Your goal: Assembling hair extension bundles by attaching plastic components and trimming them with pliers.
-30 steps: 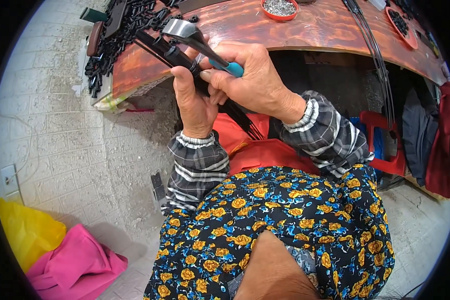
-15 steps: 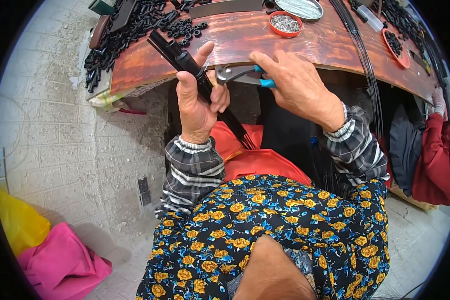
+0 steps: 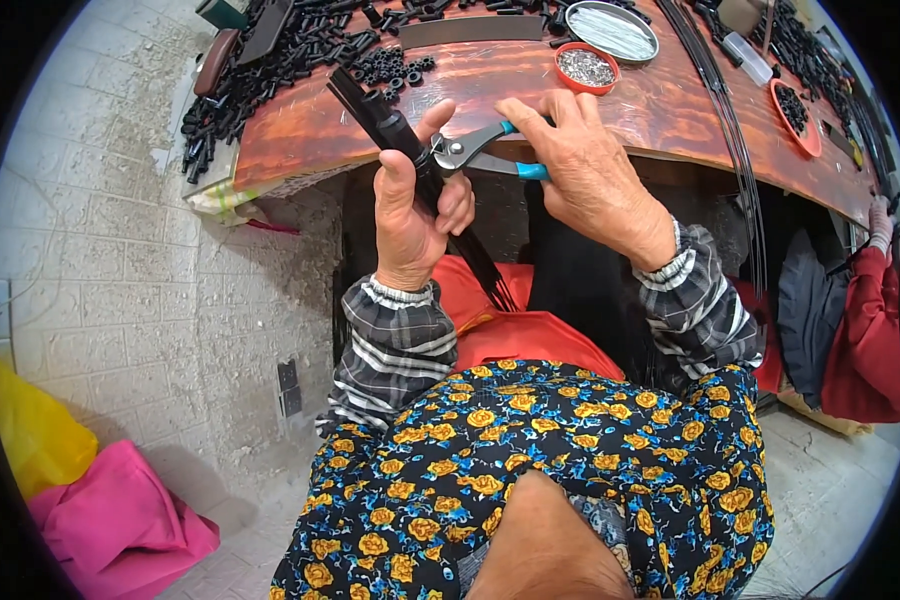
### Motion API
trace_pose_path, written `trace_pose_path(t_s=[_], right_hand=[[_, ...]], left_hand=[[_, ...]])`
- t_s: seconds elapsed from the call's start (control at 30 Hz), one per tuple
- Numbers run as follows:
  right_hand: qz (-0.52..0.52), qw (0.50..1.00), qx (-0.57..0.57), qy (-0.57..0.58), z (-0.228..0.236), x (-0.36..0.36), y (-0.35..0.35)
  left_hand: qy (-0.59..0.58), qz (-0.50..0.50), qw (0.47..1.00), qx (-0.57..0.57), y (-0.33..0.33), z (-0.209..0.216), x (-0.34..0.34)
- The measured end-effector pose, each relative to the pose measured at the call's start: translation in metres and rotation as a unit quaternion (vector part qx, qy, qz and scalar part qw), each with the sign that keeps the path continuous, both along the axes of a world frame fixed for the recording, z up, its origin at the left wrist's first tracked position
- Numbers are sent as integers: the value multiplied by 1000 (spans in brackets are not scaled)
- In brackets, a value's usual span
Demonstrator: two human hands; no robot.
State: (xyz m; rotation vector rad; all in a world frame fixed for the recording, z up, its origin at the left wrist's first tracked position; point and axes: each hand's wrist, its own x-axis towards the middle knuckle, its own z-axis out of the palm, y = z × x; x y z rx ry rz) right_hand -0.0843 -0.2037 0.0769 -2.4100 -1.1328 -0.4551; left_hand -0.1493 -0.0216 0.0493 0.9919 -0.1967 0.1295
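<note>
My left hand (image 3: 415, 225) is closed around a slanted bundle of thin black rods with a thicker black collar, which looks like a folded umbrella frame (image 3: 395, 128). Its top end points over the table's edge, and its lower rods reach down to the red cloth on my lap. My right hand (image 3: 600, 165) grips pliers (image 3: 480, 147) with blue-tipped handles, spread apart. The pliers' jaws meet the frame just below the collar, beside my left fingers. Whether they bite on a wire there is too small to tell.
On the wooden table (image 3: 300, 135) lie many black plastic parts (image 3: 320, 50), a red bowl of small metal bits (image 3: 586, 68), a round tray of pale thin pieces (image 3: 612, 30) and long black rods (image 3: 725, 110). Another person's red sleeve (image 3: 870, 320) is at the right.
The pliers' handles have spread wider apart. Both hands and the frame sit slightly further right relative to my body, while the whole view has shifted a little.
</note>
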Motion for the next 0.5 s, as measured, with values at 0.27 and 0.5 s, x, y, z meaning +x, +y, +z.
trace_pose_path(t_s=[0.27,0.5], right_hand=[[-34,999,18,-5,-4,-1,4],[-21,997,51,58,-23,-3,9]], left_hand=[[1,-17,1000,-19,1,-2,3],[-1,-46,998,-32,6,-4,7]])
